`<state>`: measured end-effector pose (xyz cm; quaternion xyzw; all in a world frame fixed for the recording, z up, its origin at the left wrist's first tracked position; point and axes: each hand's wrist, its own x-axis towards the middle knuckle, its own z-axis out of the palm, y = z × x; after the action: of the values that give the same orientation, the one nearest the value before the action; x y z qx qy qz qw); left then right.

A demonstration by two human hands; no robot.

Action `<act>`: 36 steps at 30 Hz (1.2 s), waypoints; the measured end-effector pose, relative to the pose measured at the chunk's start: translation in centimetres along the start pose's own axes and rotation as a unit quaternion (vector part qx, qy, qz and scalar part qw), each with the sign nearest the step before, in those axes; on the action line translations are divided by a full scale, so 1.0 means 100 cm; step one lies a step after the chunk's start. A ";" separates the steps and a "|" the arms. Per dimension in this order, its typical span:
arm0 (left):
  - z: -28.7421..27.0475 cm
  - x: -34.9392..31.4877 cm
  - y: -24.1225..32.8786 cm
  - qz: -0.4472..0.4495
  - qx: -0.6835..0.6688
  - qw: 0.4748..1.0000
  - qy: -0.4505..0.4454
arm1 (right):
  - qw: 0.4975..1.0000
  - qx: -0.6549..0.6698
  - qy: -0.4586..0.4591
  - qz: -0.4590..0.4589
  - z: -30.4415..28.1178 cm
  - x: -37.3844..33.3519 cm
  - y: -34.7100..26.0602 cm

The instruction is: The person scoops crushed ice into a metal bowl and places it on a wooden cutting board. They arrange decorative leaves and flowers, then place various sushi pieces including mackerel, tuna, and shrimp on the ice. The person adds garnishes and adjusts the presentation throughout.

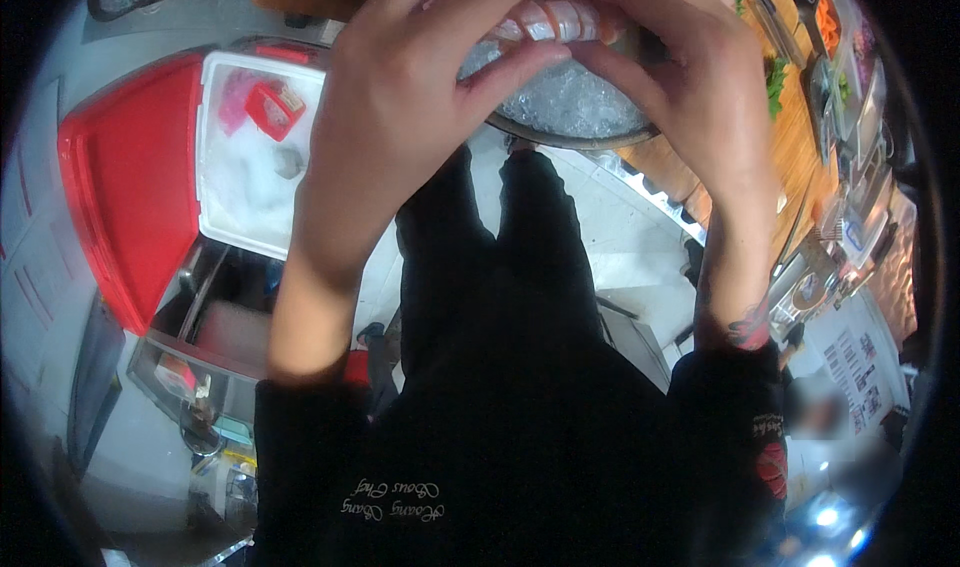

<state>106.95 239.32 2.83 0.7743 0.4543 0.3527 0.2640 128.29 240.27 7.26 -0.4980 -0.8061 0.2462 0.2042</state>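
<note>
Both my hands are raised at the top of the view, over a bowl of crushed ice [575, 102] with a dark rim. Between them lies a row of fish slices [560, 21], pale pink with orange bands and overlapping side by side. My left hand [420, 57] pinches the row from the left, thumb along its near side. From the right, my right hand [690, 57] curves round the other end, with its thumb tip close to the left one. The far fingertips are partly cut off by the upper edge, and my hands cover the row's ends.
To the left stands a white cooler box [250, 187] with ice and a red container [273, 111] inside, its red lid [135, 182] swung out. A wooden counter [795, 157] runs along the right, with green leaves [775, 85] and shredded orange vegetable [827, 22] at its far end.
</note>
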 end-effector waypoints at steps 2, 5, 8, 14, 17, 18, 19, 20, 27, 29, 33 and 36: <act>0.008 0.005 0.000 0.060 -0.024 0.996 0.057 | 0.998 -0.036 0.033 -0.034 0.003 0.000 0.001; 0.013 0.007 0.004 0.026 -0.047 0.995 0.080 | 0.993 -0.073 0.063 -0.066 0.004 0.001 0.004; 0.015 0.009 0.006 0.033 -0.038 0.995 0.084 | 0.990 -0.090 0.060 -0.085 0.002 0.005 0.008; 0.017 0.007 0.011 0.003 -0.021 0.996 0.084 | 0.990 -0.120 0.032 -0.067 -0.002 0.004 0.009; 0.015 0.004 0.014 -0.034 0.010 0.997 0.066 | 0.989 -0.078 0.091 -0.088 -0.002 0.000 0.009; 0.015 0.004 0.015 -0.044 0.007 0.997 0.062 | 0.988 -0.086 0.092 -0.089 -0.004 -0.002 0.009; 0.015 0.004 0.016 -0.055 0.003 0.997 0.057 | 0.987 -0.100 0.081 -0.091 -0.007 -0.003 0.010; 0.015 0.003 0.016 -0.046 -0.003 0.997 0.062 | 0.987 -0.113 0.071 -0.094 -0.010 -0.004 0.011; 0.018 0.004 0.012 -0.028 -0.012 0.996 0.079 | 0.994 -0.049 0.066 -0.068 -0.006 -0.003 0.016; 0.019 0.003 0.013 -0.030 -0.012 0.996 0.080 | 0.995 -0.037 0.075 -0.059 -0.005 -0.003 0.014; 0.018 0.002 0.015 -0.082 -0.010 0.994 0.068 | 0.984 -0.035 0.111 -0.133 -0.001 -0.001 0.016; 0.014 0.002 0.010 -0.018 -0.004 0.998 0.067 | 0.982 0.005 0.121 -0.146 0.008 0.001 0.022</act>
<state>108.67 238.91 2.77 0.7397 0.4834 0.4008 0.2420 129.31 241.07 5.37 -0.4001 -0.8381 0.1558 0.3367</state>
